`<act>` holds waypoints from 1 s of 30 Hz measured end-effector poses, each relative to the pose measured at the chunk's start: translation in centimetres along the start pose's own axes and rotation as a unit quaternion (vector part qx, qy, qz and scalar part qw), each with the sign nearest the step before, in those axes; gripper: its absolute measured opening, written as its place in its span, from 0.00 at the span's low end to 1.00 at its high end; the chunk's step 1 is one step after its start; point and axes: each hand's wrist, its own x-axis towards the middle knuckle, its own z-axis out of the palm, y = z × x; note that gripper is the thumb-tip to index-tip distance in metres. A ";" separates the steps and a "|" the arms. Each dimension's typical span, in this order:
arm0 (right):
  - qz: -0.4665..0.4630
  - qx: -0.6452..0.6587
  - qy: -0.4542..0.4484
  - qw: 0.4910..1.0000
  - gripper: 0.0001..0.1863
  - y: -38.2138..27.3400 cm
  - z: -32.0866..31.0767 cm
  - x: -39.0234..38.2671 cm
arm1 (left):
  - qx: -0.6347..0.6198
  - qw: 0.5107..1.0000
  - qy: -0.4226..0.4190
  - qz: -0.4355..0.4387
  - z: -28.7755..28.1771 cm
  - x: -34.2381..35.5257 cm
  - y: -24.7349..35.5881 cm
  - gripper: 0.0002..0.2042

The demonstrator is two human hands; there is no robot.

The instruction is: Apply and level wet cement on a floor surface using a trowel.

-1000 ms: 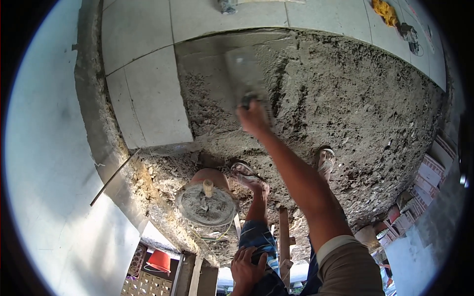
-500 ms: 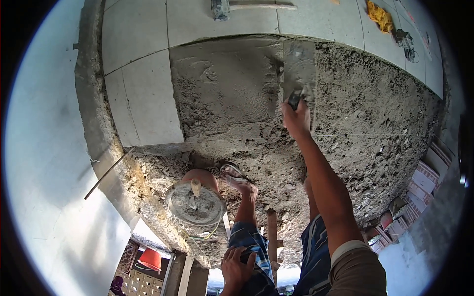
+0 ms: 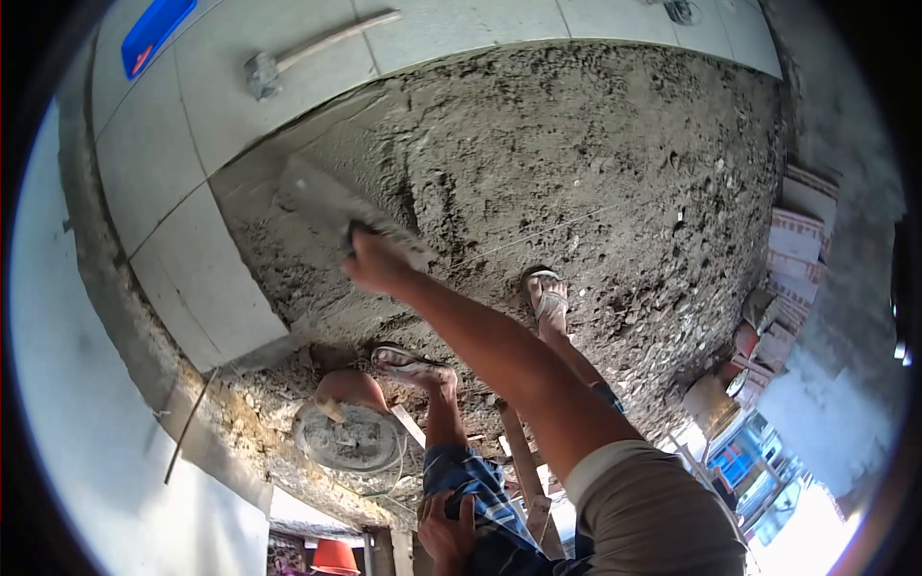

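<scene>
My right hand (image 3: 377,264) is wrapped round the dark handle of a long, flat finishing trowel (image 3: 322,190). The blade, somewhat blurred, lies slanting over wet grey mortar (image 3: 252,197) beside the laid pale tiles (image 3: 211,278). Whether the whole blade touches the mortar cannot be told. On my left thigh, over the blue plaid shorts, my left hand (image 3: 446,530) rests with its fingers lying on the cloth and holds nothing. A thin string (image 3: 538,235) stretches across the rough mortar bed to the right of the trowel.
A mallet (image 3: 264,75) lies on the far tiles, near a blue tray (image 3: 154,36). By my left foot stands a reddish bucket (image 3: 351,389) beside a round mortar-caked pan (image 3: 351,437). A thin rod (image 3: 190,427) leans at left; tile boxes (image 3: 795,240) line the right.
My right hand has swept the trowel leftward over the mortar, toward the laid tiles. The view has turned, bringing the blue tray in. My left hand stays on the thigh.
</scene>
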 end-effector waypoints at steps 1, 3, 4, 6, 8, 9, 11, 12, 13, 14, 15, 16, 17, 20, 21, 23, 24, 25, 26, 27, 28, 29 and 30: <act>0.007 -0.003 0.015 1.000 0.27 0.1 0.0 1.0 | -0.011 1.000 -0.010 0.009 0.2 0.2 0.0 0.17; 0.039 -0.078 -0.001 0.996 0.24 0.2 -0.5 2.2 | -0.017 0.999 -0.024 0.022 0.1 0.4 0.2 0.16; 0.036 -0.063 -0.003 0.997 0.24 -0.9 -0.4 2.5 | -0.009 1.000 -0.019 0.003 -0.7 0.3 -0.1 0.16; 0.170 0.052 -0.037 0.983 0.21 -1.9 -4.1 1.8 | -0.007 1.000 -0.019 -0.021 -1.8 0.6 -0.4 0.17; 0.175 -0.017 0.021 0.984 0.21 3.2 -7.4 -0.1 | -0.003 1.000 -0.018 0.009 -1.3 0.3 -0.8 0.17; 0.169 -0.077 0.060 0.981 0.21 7.0 -10.2 -3.0 | -0.003 1.000 -0.028 0.003 -1.4 0.5 -1.0 0.17; 0.162 -0.207 0.141 0.954 0.20 12.7 -15.5 -8.1 | -0.008 0.999 -0.051 -0.003 -1.1 0.5 -0.4 0.18; 0.141 -0.146 0.183 0.962 0.22 9.0 -14.6 -9.3 | 0.009 0.999 -0.028 -0.021 -2.3 0.7 -1.5 0.18; 0.132 -0.098 0.232 0.959 0.24 5.0 -16.1 -11.9 | 0.017 0.999 -0.028 -0.041 -3.0 0.7 -1.9 0.18; 0.134 -0.160 0.240 0.948 0.27 6.3 -19.1 -14.2 | 0.013 0.998 -0.050 -0.039 -2.6 0.7 -1.2 0.18; 0.159 -0.192 0.198 0.948 0.26 5.9 -21.6 -14.6 | 0.014 0.998 -0.055 -0.024 -2.4 0.7 -1.0 0.19; 0.183 -0.217 0.152 0.947 0.26 5.6 -23.5 -14.6 | 0.019 0.998 -0.058 -0.020 -2.3 0.6 -1.0 0.19; 0.186 -0.213 0.156 0.946 0.26 6.1 -24.3 -15.0 | 0.020 0.998 -0.058 -0.016 -2.0 0.6 -0.9 0.19; 0.122 -0.225 0.163 0.953 0.23 9.7 -26.1 -16.9 | 0.029 0.997 -0.067 -0.008 -0.6 -0.1 -0.1 0.18; 0.100 -0.205 0.160 0.961 0.21 11.5 -26.3 -18.0 | 0.032 0.997 -0.069 -0.007 0.3 -0.3 -0.4 0.18; 0.113 -0.167 0.116 0.973 0.19 13.3 -26.6 -20.0 | 0.040 0.997 -0.059 -0.009 1.6 -0.5 -0.7 0.18; 0.068 -0.213 0.150 0.963 0.19 15.5 -27.0 -22.6 | 0.053 0.997 -0.046 -0.031 2.3 -1.0 -0.4 0.18; 0.064 -0.221 0.181 0.956 0.20 19.7 -27.0 -25.9 | 0.063 0.996 -0.038 -0.049 3.3 -1.3 0.1 0.18; 0.157 -0.201 0.186 0.949 0.21 21.3 -26.5 -28.6 | 0.067 0.996 -0.036 -0.053 3.8 -1.3 0.7 0.18; 0.270 -0.178 0.103 0.941 0.24 21.6 -27.4 -31.0 | 0.067 0.995 -0.017 -0.069 4.1 -1.4 1.1 0.18; 0.291 -0.187 0.178 0.921 0.28 24.5 -27.5 -34.9 | 0.060 0.995 -0.012 -0.073 5.0 -1.5 2.3 0.18; 0.351 -0.189 0.170 0.901 0.32 28.0 -28.2 -38.5 | 0.075 0.994 -0.006 -0.079 5.6 -1.6 4.1 0.17; 0.358 -0.183 0.171 0.899 0.32 29.5 -28.1 -40.7 | 0.083 0.994 -0.010 -0.077 5.8 -1.6 4.4 0.17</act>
